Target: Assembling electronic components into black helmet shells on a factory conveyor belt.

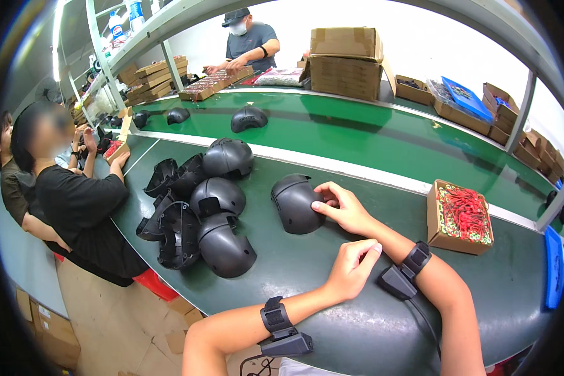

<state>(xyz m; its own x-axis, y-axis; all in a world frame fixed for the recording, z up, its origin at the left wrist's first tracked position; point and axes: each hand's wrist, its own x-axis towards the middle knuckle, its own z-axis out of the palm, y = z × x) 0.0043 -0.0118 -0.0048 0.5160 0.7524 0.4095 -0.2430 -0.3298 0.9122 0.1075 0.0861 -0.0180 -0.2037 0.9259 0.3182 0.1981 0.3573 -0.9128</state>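
My right hand (343, 208) grips the right edge of a rounded black plastic shell (294, 205), thumb on the near face and fingers behind the rim. The shell stands on the green worktable (357, 319), domed side toward me. Nearer to me, my left hand (353, 271) is closed, thumb pressed against curled fingers; whether something small is inside is hidden. It is apart from the shell. Left of the held shell lies a pile of similar black shells (227, 245), some domed side up, others showing their hollow inside (178, 235).
A cardboard box (462, 243) of red and black wires sits to the right, near a blue tray (553, 266). Beyond a pale rail runs a green conveyor (351, 128) carrying black shells (249, 118). Co-workers (75, 188) sit at left; another person (252, 44) works across, beside stacked cartons (344, 75).
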